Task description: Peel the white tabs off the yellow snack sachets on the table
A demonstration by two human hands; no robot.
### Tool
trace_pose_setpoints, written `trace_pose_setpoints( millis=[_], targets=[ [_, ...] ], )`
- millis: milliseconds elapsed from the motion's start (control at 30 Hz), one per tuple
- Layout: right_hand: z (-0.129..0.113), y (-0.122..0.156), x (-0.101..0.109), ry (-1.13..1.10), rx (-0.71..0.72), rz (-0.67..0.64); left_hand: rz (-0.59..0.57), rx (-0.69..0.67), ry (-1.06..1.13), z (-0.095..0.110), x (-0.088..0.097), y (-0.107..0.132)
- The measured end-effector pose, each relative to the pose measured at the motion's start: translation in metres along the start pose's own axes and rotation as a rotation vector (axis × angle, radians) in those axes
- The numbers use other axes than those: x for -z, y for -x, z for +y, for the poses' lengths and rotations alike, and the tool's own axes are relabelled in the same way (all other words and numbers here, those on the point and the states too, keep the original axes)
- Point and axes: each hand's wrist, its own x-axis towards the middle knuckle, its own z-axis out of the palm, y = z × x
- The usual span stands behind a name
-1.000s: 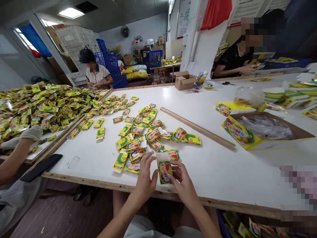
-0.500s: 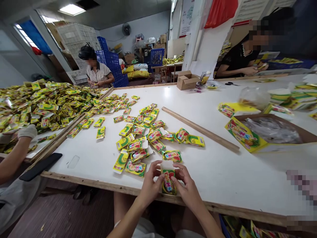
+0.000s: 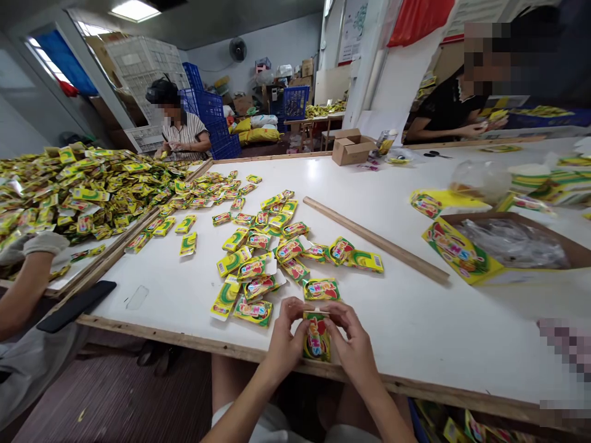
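Note:
A small green-and-yellow candy box (image 3: 316, 337) with colourful lettering is held upright at the near edge of the white table (image 3: 397, 326). My left hand (image 3: 290, 332) grips its left side, thumb on the front face. On the opposite side my right hand (image 3: 347, 335) holds it the same way, with fingers over the top. At the top only a thin white edge of the flap shows between my fingers. Just beyond lies another candy box (image 3: 321, 289), flat on the table. More of these boxes (image 3: 258, 267) are scattered to the left, some with white flaps sticking out.
A wooden strip (image 3: 376, 240) lies across the table. At right stands an open display carton (image 3: 466, 252) holding clear plastic. A large heap of boxes (image 3: 92, 191) fills the left table, beside a gloved co-worker's hand (image 3: 46, 243). A dark phone-like slab (image 3: 76, 306) rests on the left edge.
The white flap stood up above the box earlier; now it is folded down, with my fingers curled over the top. The view has shifted slightly.

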Motion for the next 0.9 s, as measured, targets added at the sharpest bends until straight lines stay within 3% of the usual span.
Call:
trace_pose_setpoints(
  millis=[200, 667, 900],
  targets=[
    [-0.012, -0.001, 0.008, 0.143, 0.091, -0.098, -0.042, -0.052, -0.202, 0.011, 0.0, -0.002],
    [-0.018, -0.005, 0.0, 0.124, 0.017, -0.014, 0.064, 0.081, -0.051, 0.006, -0.006, -0.009],
    [-0.012, 0.007, -0.004, 0.009, -0.001, -0.098, 0.007, -0.031, -0.091, 0.001, 0.0, 0.003]
  ],
)
